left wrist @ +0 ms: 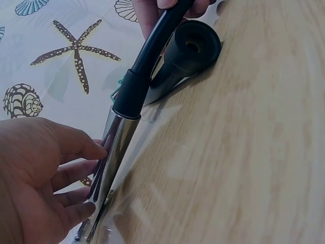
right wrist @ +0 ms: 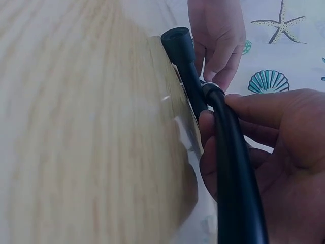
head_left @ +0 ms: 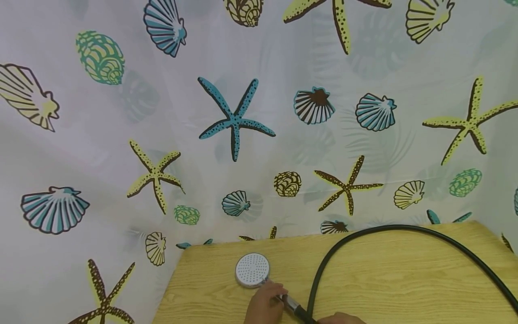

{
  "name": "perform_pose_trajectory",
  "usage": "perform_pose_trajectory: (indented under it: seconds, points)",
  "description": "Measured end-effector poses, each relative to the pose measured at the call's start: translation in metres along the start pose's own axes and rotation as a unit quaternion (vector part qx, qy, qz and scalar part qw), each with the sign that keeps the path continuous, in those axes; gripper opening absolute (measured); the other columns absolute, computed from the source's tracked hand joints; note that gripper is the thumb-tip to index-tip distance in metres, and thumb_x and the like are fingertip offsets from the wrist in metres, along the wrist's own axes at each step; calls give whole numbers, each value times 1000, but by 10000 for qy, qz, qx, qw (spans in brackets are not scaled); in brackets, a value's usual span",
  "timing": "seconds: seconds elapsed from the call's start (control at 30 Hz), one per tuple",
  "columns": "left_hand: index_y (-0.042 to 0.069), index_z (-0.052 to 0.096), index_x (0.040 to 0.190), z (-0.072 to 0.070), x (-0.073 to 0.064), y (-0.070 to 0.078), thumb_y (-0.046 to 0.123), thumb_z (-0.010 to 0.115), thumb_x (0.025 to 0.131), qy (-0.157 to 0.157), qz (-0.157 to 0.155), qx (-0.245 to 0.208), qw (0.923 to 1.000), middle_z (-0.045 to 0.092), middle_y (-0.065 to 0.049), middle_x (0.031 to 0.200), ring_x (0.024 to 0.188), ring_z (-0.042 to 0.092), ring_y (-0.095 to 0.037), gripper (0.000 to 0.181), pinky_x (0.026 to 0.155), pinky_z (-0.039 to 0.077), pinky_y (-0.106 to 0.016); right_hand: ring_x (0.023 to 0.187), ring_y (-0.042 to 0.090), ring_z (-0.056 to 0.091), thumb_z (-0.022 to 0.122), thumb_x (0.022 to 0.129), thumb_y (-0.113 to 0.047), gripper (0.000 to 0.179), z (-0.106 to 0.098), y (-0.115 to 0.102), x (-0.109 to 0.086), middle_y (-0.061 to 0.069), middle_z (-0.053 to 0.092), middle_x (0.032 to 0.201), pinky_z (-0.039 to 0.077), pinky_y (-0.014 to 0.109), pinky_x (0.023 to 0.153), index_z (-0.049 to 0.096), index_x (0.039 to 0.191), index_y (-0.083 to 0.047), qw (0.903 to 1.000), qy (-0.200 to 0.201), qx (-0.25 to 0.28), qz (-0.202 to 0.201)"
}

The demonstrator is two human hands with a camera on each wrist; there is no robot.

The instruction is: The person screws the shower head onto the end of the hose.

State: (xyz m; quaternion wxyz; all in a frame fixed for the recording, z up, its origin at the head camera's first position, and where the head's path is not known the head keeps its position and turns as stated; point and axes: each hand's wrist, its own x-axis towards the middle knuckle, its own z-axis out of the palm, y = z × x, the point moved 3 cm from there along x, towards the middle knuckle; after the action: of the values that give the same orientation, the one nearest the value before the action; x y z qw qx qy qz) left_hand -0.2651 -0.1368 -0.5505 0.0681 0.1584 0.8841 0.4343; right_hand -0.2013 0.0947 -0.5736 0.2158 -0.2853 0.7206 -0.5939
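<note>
A round shower head [head_left: 252, 269] with a pale, dotted spray face lies face up at the table's left. My left hand [head_left: 265, 305] holds its chrome handle [left wrist: 118, 145], thumb and fingertips on opposite sides in the left wrist view. A black collar [left wrist: 133, 94] joins this handle to a black hose [right wrist: 234, 162]. Just behind that joint, my right hand [right wrist: 289, 145] grips the hose between thumb and fingers; only part of this hand [head_left: 341, 318] shows at the head view's bottom edge. Beside the joint lies the hose's other, free end, a black connector [right wrist: 179, 44] with an open socket.
The hose [head_left: 388, 227] loops in a wide arc across the right half of the wood-grain table [head_left: 404, 279] and leaves at the right edge. A white curtain [head_left: 267, 144] printed with starfish and shells hangs along the table's back and both sides.
</note>
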Motion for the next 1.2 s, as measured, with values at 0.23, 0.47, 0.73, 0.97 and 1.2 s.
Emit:
perform_pose_trajectory:
  seconds: [0.23, 0.47, 0.73, 0.97, 1.2]
  points:
    - [10, 76, 112, 0, 0, 5, 0, 67, 84, 282, -228, 30, 9993, 66, -16, 133, 139, 42, -53, 31, 113, 38, -69, 85, 0, 66, 61, 100, -31, 34, -10, -3, -8, -6, 72, 97, 54, 18, 70, 73, 117, -3, 9980, 454, -334, 281]
    - [12, 77, 111, 2, 5, 2, 1, 67, 84, 475, -427, 69, 9979, 68, -13, 131, 139, 44, -50, 31, 114, 38, -68, 91, -4, 59, 62, 100, -27, 36, -21, 0, -10, -1, 68, 104, 51, 18, 76, 68, 124, -1, 9962, 485, -615, 385]
    - [13, 78, 110, 3, 7, 0, 3, 67, 83, 675, -558, 187, 9960, 70, -10, 128, 138, 47, -48, 30, 114, 39, -67, 90, -4, 61, 66, 98, -23, 39, -25, 2, -5, 8, 71, 103, 51, 18, 78, 65, 124, 6, 9971, 356, -605, 311]
    - [14, 78, 107, 4, 5, 3, 2, 68, 82, 908, -640, 278, 9934, 72, -8, 124, 135, 52, -46, 30, 112, 43, -65, 89, -4, 60, 66, 97, -23, 40, -27, 3, -5, 11, 70, 102, 52, 18, 77, 64, 123, 7, 9962, 287, -718, 390]
    - [17, 77, 103, 3, 0, 7, 1, 71, 82, 1282, -647, 301, 9892, 74, -5, 118, 127, 60, -40, 27, 107, 51, -59, 89, -1, 62, 67, 97, -24, 40, -28, 2, -4, 13, 70, 104, 52, 19, 77, 65, 123, 6, 9961, 282, -649, 526]
